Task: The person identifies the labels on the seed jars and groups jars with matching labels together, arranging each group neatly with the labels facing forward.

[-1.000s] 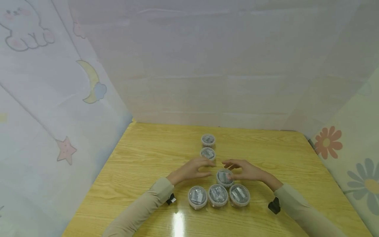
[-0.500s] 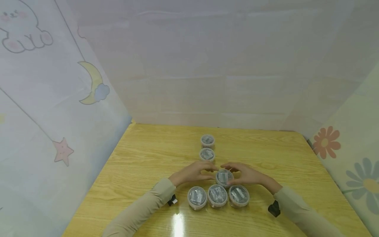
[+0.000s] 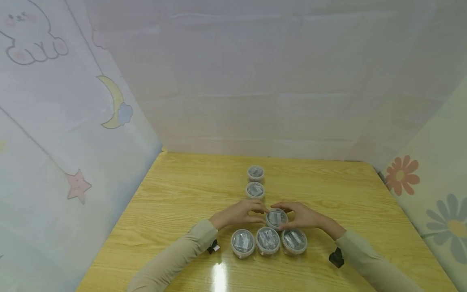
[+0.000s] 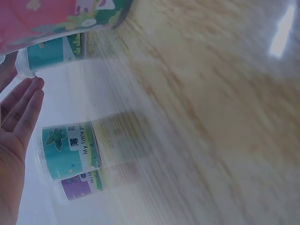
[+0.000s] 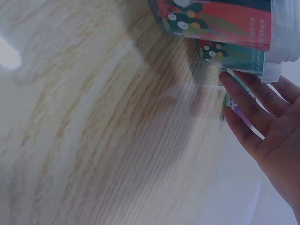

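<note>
1. Head: the tub (image 3: pixel 277 218) stands upright on the counter (image 3: pixel 175 194), directly between the left hand (image 3: pixel 238 211) and right hand (image 3: pixel 304 215). The right is nearer, thumb on its near side and fingers beyond. It is round, so only its upright axis counts. Three front tubs (image 3: pixel 268 240) lie just nearer the person, two far tubs (image 3: pixel 255 190) beyond; whether it touches the front ones cannot be told. Its top is grey, with a pale rim.
2. Left wrist: relaxed, nearly straight fingers rest at the tub's lid edge without closing on it. Its label is teal; a pink tub (image 4: pixel 65 21) partly covers it.
3. Right wrist: these fingers too are extended, touching by the lid, not clenched. A red tub (image 5: pixel 215 21) partly hides it.
</note>
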Available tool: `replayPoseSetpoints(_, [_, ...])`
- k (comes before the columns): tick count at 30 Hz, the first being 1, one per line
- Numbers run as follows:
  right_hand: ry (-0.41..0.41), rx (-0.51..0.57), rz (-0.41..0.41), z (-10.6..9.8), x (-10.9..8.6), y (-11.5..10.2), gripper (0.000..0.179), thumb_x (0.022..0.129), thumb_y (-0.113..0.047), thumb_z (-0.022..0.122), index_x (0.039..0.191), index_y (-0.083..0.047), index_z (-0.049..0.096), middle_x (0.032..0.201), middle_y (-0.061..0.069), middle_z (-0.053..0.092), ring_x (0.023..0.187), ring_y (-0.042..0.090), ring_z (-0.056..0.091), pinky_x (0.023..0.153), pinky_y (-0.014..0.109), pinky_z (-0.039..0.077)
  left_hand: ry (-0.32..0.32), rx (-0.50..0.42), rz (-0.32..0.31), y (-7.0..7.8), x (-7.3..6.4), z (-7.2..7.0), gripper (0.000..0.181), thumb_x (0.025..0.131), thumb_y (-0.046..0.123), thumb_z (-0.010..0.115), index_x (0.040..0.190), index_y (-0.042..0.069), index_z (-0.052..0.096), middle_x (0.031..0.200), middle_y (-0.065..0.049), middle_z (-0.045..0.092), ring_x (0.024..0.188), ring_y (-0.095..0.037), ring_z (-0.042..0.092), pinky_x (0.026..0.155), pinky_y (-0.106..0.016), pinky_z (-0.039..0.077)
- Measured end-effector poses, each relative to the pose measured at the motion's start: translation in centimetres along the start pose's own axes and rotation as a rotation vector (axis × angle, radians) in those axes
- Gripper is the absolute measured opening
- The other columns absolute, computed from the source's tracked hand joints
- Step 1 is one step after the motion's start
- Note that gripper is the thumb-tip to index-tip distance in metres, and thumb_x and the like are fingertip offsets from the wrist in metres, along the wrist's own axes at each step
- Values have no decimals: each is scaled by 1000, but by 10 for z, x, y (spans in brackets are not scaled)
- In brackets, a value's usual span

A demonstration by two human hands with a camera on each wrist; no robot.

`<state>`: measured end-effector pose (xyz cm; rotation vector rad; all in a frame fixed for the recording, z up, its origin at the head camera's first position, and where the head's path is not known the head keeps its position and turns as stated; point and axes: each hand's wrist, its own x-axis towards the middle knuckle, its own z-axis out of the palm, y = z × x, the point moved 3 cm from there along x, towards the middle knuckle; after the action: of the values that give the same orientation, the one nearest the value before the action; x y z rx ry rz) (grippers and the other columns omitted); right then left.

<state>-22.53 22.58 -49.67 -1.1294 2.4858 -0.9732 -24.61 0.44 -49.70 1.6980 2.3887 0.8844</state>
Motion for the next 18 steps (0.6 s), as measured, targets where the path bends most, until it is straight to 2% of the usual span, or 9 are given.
replayPoseSetpoints(8, [65, -31, -15, -8, 5, -9, 67, 81, -44, 69, 132, -6, 49, 126, -1, 57, 109, 19, 57, 89, 45, 49, 29, -60, -63, 3, 1, -4, 39, 88, 29, 63, 124, 14, 57, 117, 3, 56, 106, -6, 56, 90, -12, 44])
replayPoseSetpoints(18, [71, 19, 9, -18, 11, -11, 65, 83, -39, 68, 134, -5, 46, 126, 3, 57, 110, 25, 58, 90, 51, 47, 86, -77, -115, 3, 5, -10, 46, 87, 31, 64, 129, 16, 53, 125, 3, 54, 111, -8, 53, 93, -15, 44])
